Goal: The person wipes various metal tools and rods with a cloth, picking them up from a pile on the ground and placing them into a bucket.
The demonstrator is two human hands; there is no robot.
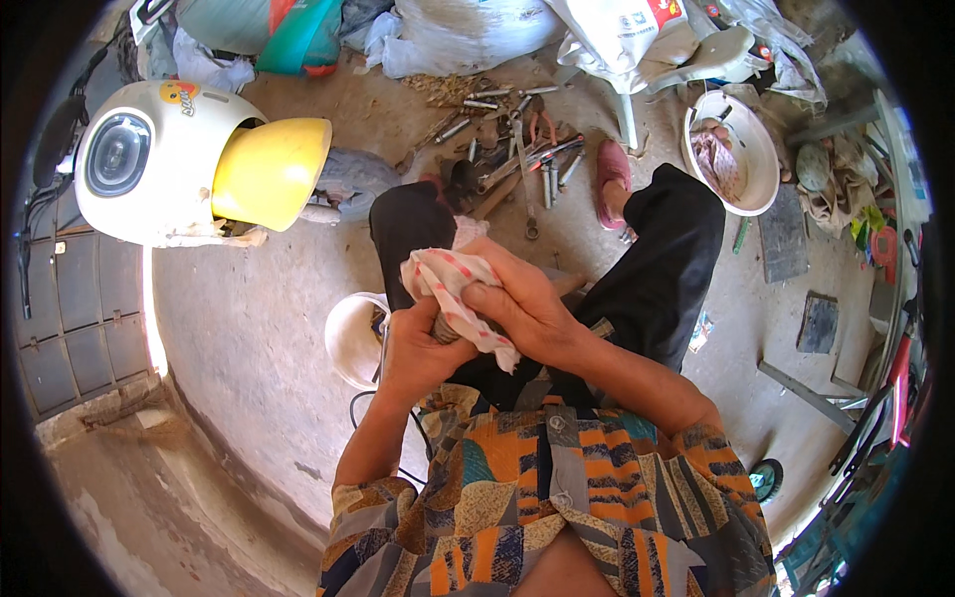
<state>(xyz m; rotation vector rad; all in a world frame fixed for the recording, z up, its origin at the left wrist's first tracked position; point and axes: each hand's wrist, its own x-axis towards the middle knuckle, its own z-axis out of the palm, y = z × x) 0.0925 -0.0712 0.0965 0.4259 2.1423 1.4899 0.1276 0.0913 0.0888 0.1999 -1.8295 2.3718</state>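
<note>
In front of my lap, my right hand grips a white cloth with red marks, bunched up. My left hand is close against it, thumb and fingers closed around a small grey ridged object. The cloth lies over most of that object, so its kind cannot be told. Both hands are between my knees, in black trousers. Beyond them on the floor lies a pile of tools, with a long wrench, red-handled pliers and several metal sockets.
A white bucket stands by my left knee. On the left is a white appliance housing with a yellow basin in it. A white basin holding a spotted cloth is at right. Filled sacks line the far side.
</note>
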